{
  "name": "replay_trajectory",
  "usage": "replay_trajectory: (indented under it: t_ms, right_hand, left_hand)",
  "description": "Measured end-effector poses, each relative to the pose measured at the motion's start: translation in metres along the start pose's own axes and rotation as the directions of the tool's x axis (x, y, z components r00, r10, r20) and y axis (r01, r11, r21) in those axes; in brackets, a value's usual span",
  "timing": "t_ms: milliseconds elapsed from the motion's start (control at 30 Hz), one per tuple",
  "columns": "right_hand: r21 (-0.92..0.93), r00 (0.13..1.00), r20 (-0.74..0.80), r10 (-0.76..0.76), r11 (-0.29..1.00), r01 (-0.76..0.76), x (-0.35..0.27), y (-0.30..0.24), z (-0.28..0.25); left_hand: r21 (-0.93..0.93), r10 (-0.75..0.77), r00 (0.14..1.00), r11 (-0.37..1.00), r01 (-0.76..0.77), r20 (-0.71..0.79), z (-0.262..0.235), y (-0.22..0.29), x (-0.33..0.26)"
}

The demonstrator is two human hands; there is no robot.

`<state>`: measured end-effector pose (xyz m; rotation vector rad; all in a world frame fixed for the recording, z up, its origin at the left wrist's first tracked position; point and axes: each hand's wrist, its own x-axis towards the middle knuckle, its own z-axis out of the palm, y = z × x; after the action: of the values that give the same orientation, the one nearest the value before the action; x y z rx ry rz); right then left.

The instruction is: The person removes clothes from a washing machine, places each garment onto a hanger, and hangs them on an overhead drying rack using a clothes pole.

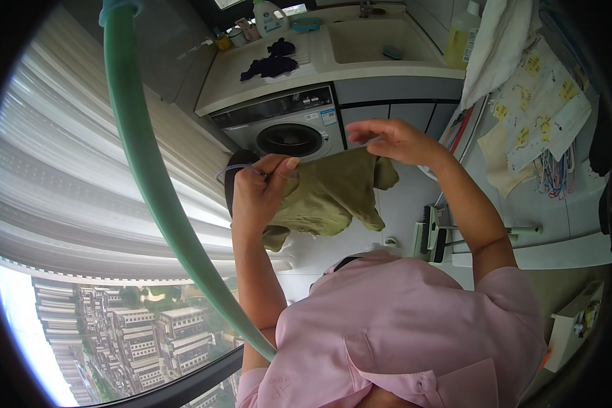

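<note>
1. Head view, left hand (pixel 258 194): raised at about 9 o'clock of centre, forearm rising from the lower edge near 6 o'clock, wrist bent. Its grip is closed, pinching a thin clear hanger wire (pixel 234 170) together with one edge of the olive-green garment (pixel 326 194).
2. Right hand (pixel 394 139): raised near 12 o'clock of centre, forearm running down toward 4 o'clock to a pink sleeve (pixel 401 326). Fingers curl loosely, fingertips pinching the garment's upper edge; grip closed on the cloth.
3. Olive-green garment: hangs spread between both hands at picture centre, lower folds drooping toward 6 o'clock, in front of the washing machine.
4. Washing machine (pixel 292 132): front-loading, grey, at 12 o'clock behind the garment, under the desk.
5. Desk (pixel 231 78): pale counter at 12 o'clock, carrying dark clothes (pixel 273 62) and a detergent bottle (pixel 268 17); a sink (pixel 377 37) lies at 1 o'clock.
6. Green hose (pixel 143 149): curves from 11 o'clock down to 6 o'clock, left of the left forearm.
7. Patterned cloths (pixel 537 102): hanging at 2 o'clock.
8. Brush (pixel 430 234): on the floor at 4 o'clock of the garment.
</note>
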<state>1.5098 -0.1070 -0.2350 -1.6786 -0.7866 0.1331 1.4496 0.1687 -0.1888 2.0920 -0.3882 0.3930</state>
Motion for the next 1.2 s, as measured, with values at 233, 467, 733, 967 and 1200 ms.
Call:
replay_trajectory:
  t_ms: [233,467,733,967,1200]
  right_hand:
    - [-0.226,0.948,-0.093,0.304,0.921,-0.317,-0.025,0.039,-0.014]
    - [-0.302,0.931,-0.207,0.300,0.886,-0.352,-0.038,0.049,-0.010]
    - [-0.452,0.882,-0.468,-0.065,0.875,-0.175,0.009,0.005,0.078]
    - [-0.502,0.859,-0.483,-0.169,0.857,-0.113,0.028,0.030,0.094]
    - [-0.458,0.848,-0.450,-0.279,0.888,0.049,0.003,0.038,0.114]
  left_hand:
    - [0.091,-0.108,0.993,0.990,0.104,0.040,-0.016,-0.013,-0.009]
    - [0.210,-0.211,0.977,0.957,0.201,0.027,-0.020,0.003,-0.004]
    - [0.143,-0.276,0.961,0.951,0.273,-0.003,0.013,-0.006,0.004]
    - [0.163,-0.214,0.977,0.965,0.208,0.020,0.024,-0.023,0.008]
    - [0.288,-0.193,0.978,0.935,0.208,-0.080,0.021,-0.015,0.004]
